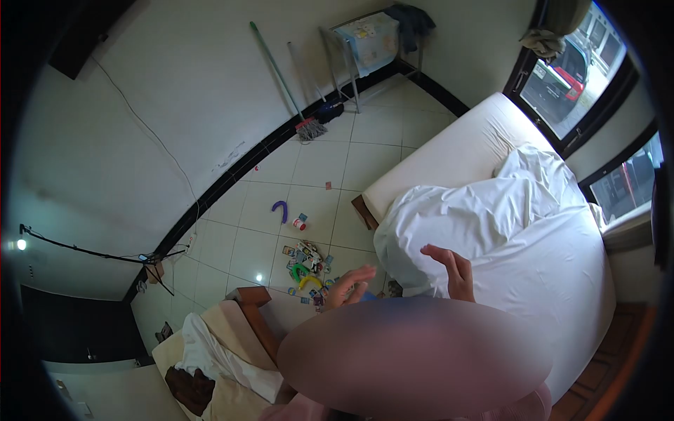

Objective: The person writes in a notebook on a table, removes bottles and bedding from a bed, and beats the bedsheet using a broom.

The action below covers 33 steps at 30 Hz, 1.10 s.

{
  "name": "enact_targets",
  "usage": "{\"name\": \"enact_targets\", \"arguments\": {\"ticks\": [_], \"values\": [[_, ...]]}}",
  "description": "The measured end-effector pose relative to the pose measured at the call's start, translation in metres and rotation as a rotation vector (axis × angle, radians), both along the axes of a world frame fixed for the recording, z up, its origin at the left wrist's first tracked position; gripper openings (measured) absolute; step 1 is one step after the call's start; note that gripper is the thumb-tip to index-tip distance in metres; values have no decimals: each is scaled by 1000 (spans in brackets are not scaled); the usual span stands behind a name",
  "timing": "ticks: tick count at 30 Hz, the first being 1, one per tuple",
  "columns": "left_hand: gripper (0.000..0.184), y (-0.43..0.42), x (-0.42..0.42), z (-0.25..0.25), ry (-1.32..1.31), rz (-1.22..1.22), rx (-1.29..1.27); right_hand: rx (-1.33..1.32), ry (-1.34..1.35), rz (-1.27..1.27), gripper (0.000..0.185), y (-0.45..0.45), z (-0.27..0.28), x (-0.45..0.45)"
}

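Observation:
My left hand (351,286) is raised at the lower middle, fingers apart and holding nothing, in front of the small items on the floor. To its right, my right hand (451,270) is also raised with its fingers stretched out and empty, in front of the white sheet (484,231) on the bed. A pile of small colourful toys (303,254) lies on the tiled floor, with a green curved piece (300,272) and a yellow one (309,281). Beyond the pile are a purple curved piece (281,210) and a red and white container (300,224). A large blurred oval hides the area below my hands.
A mop (309,130) leans on the wall near a metal rack (368,42). At the lower left stands a second bed (232,330) with a white cloth and a brown cloth (189,389). A lamp (21,243) shines at the far left.

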State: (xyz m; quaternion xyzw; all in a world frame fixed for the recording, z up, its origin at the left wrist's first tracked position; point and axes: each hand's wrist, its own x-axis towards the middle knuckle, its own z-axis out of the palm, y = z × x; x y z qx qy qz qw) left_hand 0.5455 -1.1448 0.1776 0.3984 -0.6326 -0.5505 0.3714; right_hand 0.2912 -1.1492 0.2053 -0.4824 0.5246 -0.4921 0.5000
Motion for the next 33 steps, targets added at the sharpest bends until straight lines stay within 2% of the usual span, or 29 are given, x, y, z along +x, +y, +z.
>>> {"name": "enact_targets", "arguments": {"ticks": [1,2,3,4,7,10,15,17,19,22,24,27,28,29,30,33], "values": [[25,-7,10,-19,-23,116,15,5,2,11,38,-15,-10,3],[25,-15,18,-28,-20,127,18,65,86,-10,34,-30,-19,8],[19,-23,25,-36,42,264,124,123,171,-32,32,-46,-28,15],[14,-34,34,-44,105,398,229,99,135,-67,22,-64,-36,26],[15,-86,63,-65,126,438,217,-46,299,-5,15,-120,-40,58],[13,-160,87,-63,189,412,271,-103,333,-81,12,-182,-47,87],[12,-294,143,-49,115,204,147,-45,392,-335,11,-273,-64,117],[12,-344,165,-41,34,109,86,-65,296,-446,12,-300,-79,125],[12,-388,182,-33,52,41,115,-32,339,-507,12,-316,-78,134],[8,-447,195,-28,-66,-39,35,47,477,-509,14,-329,-85,142],[7,-476,189,-30,-27,-72,42,142,631,-410,15,-335,-94,142],[7,-508,166,-46,89,-167,83,329,678,-249,23,-343,-118,138],[6,-514,153,-47,135,-174,118,350,673,-296,23,-346,-123,137],[5,-520,141,-48,180,-176,153,398,718,-194,27,-352,-127,138],[5,-527,130,-50,162,-230,175,442,760,-85,32,-358,-131,137],[6,-555,98,-55,137,-394,254,502,709,-47,38,-378,-147,135]]}}
